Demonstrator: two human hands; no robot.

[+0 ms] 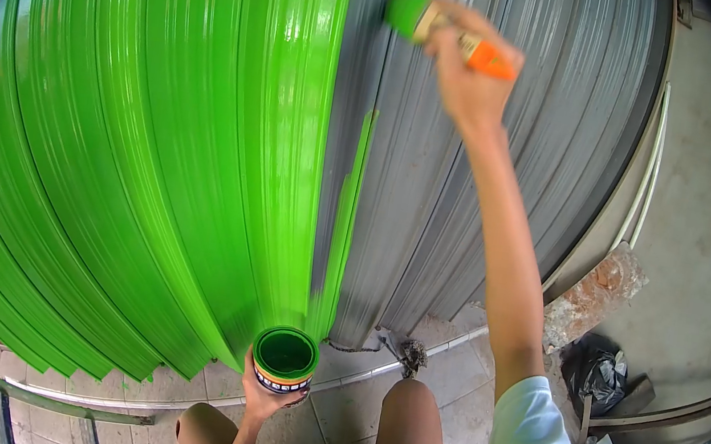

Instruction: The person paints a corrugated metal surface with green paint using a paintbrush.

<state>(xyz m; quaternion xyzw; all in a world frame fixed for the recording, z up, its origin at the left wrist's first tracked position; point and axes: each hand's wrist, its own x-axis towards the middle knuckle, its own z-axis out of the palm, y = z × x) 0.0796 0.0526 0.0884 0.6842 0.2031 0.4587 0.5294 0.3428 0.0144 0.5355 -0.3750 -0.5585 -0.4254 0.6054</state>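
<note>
My right hand (475, 80) is closed round a paintbrush (427, 20) with an orange-tipped handle and bristles coated in green. Its bristles are up at the grey part of a ribbed metal shutter (432, 187), just right of the green edge. Low in the middle, my left hand (261, 396) grips an open paint can (285, 361) from below and the side. Dark green paint shows inside the can, and its rim is smeared green. Glossy green paint (160, 133) covers the left part of the shutter. A narrow green strip (349, 212) runs up beside a grey band.
My knees (410, 436) are bent below the shutter on a tiled floor (320, 424). At the right lie a rough brick-like block (602, 290), a black plastic bag (594, 375) and white pipes (650, 171). A metal rail (71, 400) crosses the lower left.
</note>
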